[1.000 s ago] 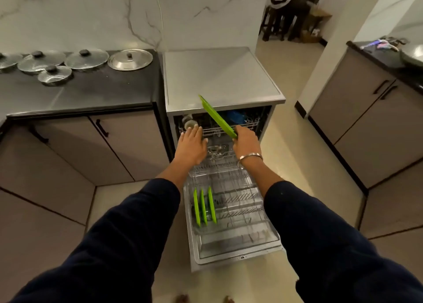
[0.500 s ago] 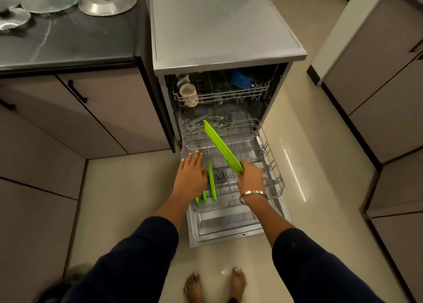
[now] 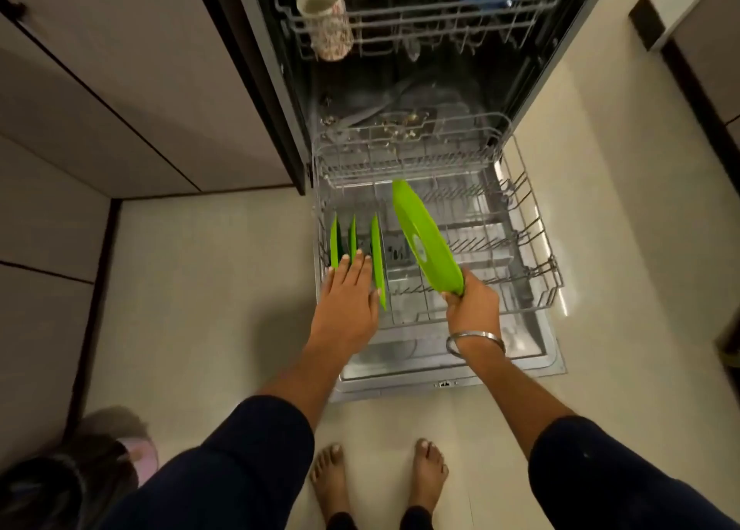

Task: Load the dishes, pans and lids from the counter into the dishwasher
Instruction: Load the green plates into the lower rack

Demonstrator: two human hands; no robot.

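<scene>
Head view: right hand (image 3: 472,303) grips the tilted green plate (image 3: 426,241), just right of three racked plates (image 3: 376,257) the flat left hand (image 3: 346,297) touches.

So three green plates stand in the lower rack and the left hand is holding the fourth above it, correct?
Not quite: the head view shows the right hand holding the fourth green plate. The left hand is open by the three racked plates in the lower rack.
</scene>
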